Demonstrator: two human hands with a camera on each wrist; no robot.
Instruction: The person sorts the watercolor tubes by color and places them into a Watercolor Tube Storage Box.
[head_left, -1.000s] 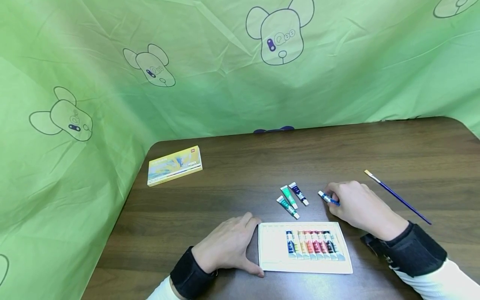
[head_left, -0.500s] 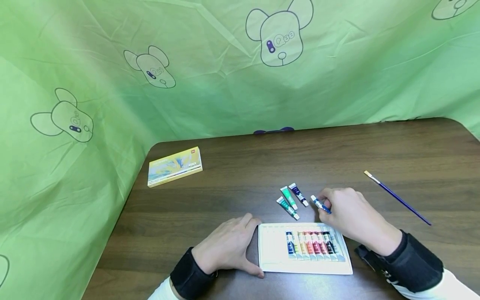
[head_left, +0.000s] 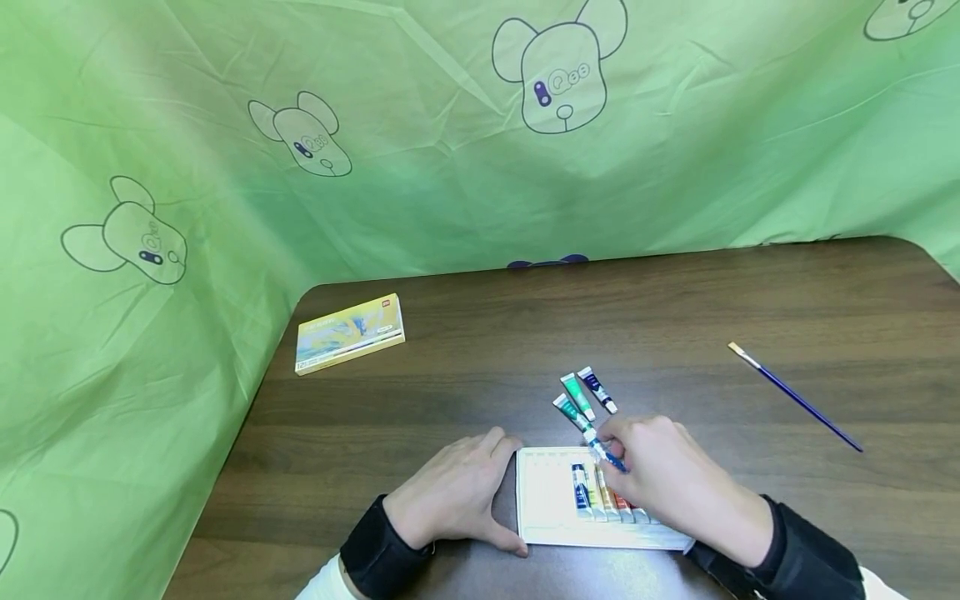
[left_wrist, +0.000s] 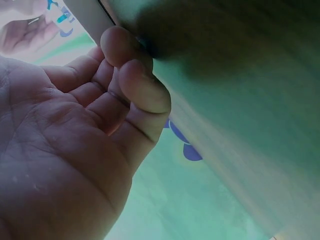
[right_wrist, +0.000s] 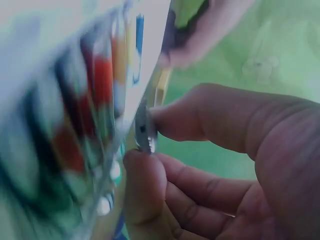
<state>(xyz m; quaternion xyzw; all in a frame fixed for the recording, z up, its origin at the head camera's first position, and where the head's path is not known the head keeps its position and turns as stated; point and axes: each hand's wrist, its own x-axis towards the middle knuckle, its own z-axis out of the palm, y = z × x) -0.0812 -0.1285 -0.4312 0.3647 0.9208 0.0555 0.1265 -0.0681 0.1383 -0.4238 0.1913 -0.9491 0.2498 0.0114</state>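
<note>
- Nearest the camera: white paint tray (head_left: 536,508) on the desk (head_left: 465,392), row of paint tubes (head_left: 588,492) lying in its right half, left slots bare.
- Left hand (head_left: 453,496) resting flat beside the tray's left edge, fingers relaxed, thumb along the rim, gripping nothing. Same spot as a second ago, so basically just steadying the tray.
- Right hand (head_left: 663,483) pinching a small blue paint tube (head_left: 606,454) between thumb and fingertips, held right over the top edge of the tray above the row. Wrist view too blurry for more than the pinch itself.
- The big change: a second ago that blue tube was out on the desk to the right of the loose ones, now carried in over the tray. Looks like it's about to get slotted in with the rest, but not down yet.
- Just past the tray: two green tubes (head_left: 576,404) and a dark blue tube (head_left: 597,388) lying loose, untouched.
- Farther right: blue-handled paintbrush (head_left: 795,396), well apart.
- Far left: yellow paint box (head_left: 349,331), then the green cloth backdrop (head_left: 450,125).
</note>
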